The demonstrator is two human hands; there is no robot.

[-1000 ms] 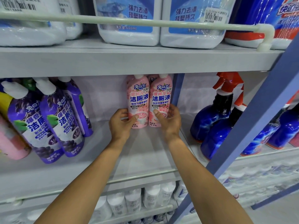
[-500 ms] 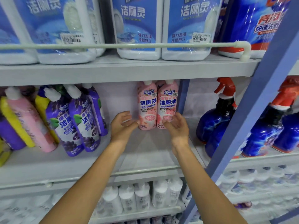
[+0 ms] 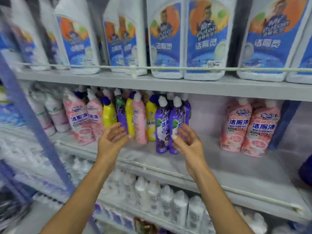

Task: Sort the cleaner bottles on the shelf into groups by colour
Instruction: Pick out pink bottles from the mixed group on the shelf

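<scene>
Store shelf (image 3: pixel 219 168) is looking barely sorted tbh, two pink bottles (image 3: pixel 249 127) standing paired at its right end while the mixed bottles (image 3: pixel 135 119), pink, yellow and purple, are waiting further left, left hand (image 3: pixel 111 141) and right hand (image 3: pixel 187 142) hovering there, each grip open, empty.

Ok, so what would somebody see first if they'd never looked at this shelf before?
Probably the two bare hands, the left hand and right hand, reaching in the middle toward a jumble of pink, yellow and purple bottles on the middle shelf. Then the pair of pink bottles standing apart at the right, and the big white bottles with blue labels on the shelf above.
</scene>
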